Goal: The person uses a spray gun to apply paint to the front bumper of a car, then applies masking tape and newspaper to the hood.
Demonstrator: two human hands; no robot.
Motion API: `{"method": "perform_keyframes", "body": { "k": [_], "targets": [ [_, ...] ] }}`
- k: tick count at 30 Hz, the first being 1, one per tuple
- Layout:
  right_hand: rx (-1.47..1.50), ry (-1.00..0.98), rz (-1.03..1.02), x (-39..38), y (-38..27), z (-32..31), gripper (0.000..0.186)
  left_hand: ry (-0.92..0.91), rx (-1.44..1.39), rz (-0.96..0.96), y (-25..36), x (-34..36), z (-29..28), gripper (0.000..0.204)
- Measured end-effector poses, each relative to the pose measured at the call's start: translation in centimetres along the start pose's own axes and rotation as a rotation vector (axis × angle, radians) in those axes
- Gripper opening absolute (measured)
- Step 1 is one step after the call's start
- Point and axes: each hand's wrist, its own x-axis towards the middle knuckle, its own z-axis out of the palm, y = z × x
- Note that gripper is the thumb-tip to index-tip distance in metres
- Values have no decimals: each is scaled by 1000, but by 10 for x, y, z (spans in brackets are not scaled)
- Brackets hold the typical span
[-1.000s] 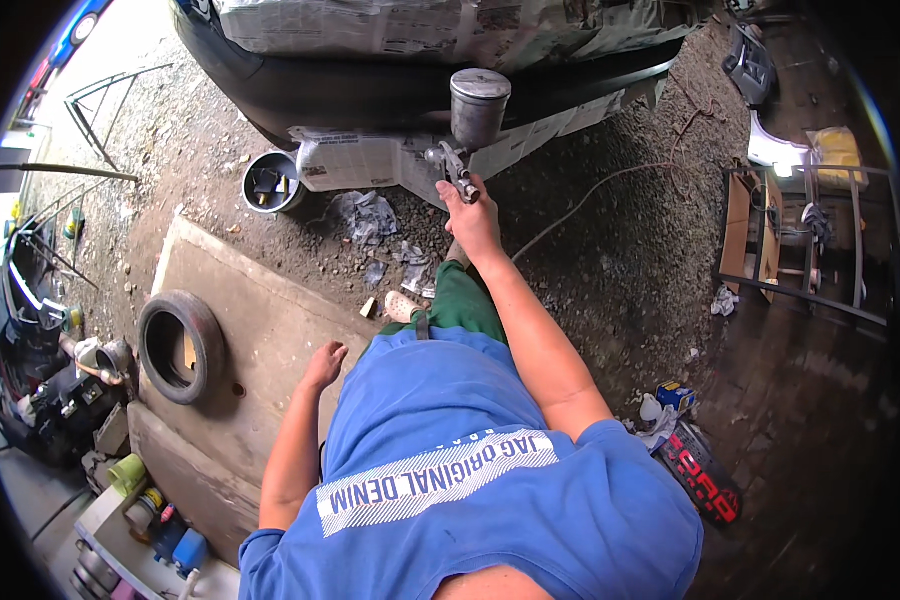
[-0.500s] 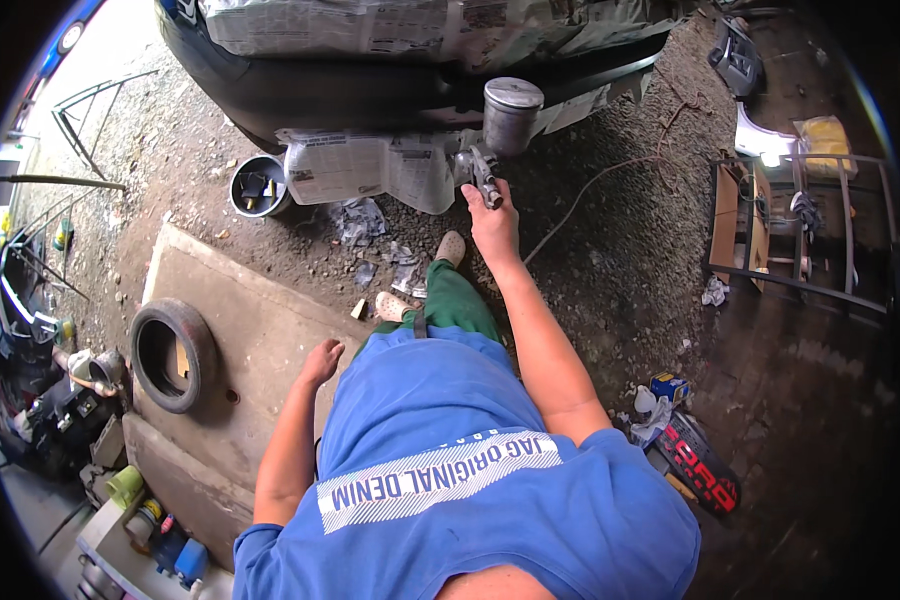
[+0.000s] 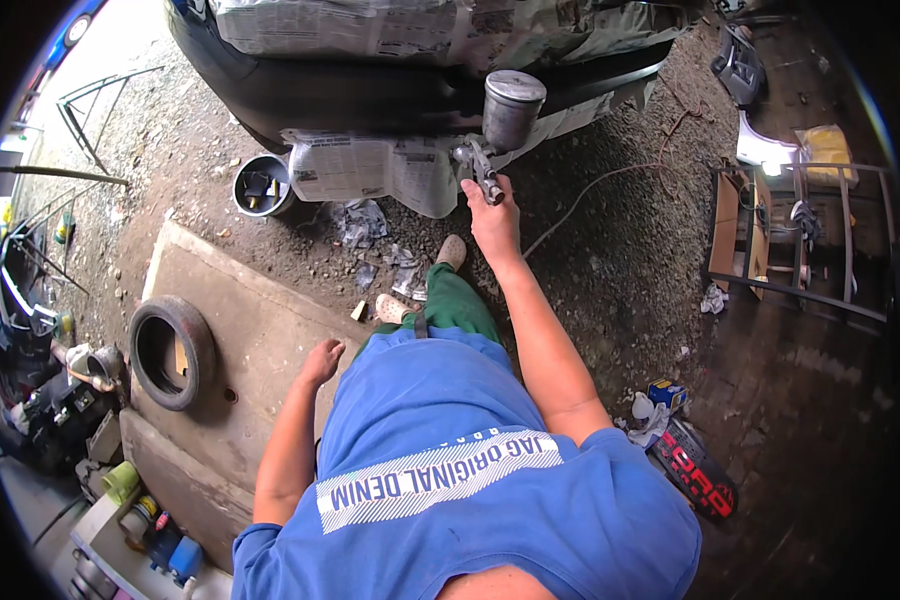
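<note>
My right hand [image 3: 495, 215] grips a metal spray gun [image 3: 485, 170] with a silver cup [image 3: 512, 108] on top, held out before a black bumper [image 3: 370, 95]. Sheets of newspaper [image 3: 345, 170] hang below the bumper, and more cover the panel [image 3: 350, 25] above it. Low beside my body hangs my left hand [image 3: 320, 360], empty, its fingers loosely bent. My feet in pale clogs [image 3: 390, 308] stand below the gun.
Left: a bucket [image 3: 248, 208], loose tire [image 3: 195, 370] on a concrete slab [image 3: 230, 285], thin metal stands [image 3: 80, 105], black parts [image 3: 35, 400]. Right: a hose [image 3: 580, 195] on gravel, metal frame [image 3: 840, 310] with cardboard, loose trim pieces [image 3: 735, 70]. Crumpled paper [image 3: 365, 225] lies ahead.
Compared with one second ago, my right hand and the spray gun have moved rightward along the bumper, and my farther foot has come into view. Little differs from half a second ago.
</note>
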Motion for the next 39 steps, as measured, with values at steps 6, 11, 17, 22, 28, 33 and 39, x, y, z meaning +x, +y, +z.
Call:
{"method": "perform_keyframes", "body": {
  "k": [6,11,17,22,28,33,39],
  "targets": [
    [175,-155,87,-3,-24,-6,44,11,23,-10,-7,0,4,45],
    [102,-89,53,3,-10,-10,36,9,6,-6,-8,2,7,45],
    [49,-9,106,7,5,-27,38,-14,-2,-7,-6,6,9,45],
    [172,26,212,3,1,-39,33,-27,-17,-25,-7,10,10,45],
    [181,71,232,1,2,-48,34,-28,-21,-15,-8,10,10,45],
    [183,56,230,1,4,-52,35,-34,3,-10,-6,6,9,44],
    [173,23,189,7,14,-56,33,-23,28,-8,-2,0,6,43]
  ]
}}
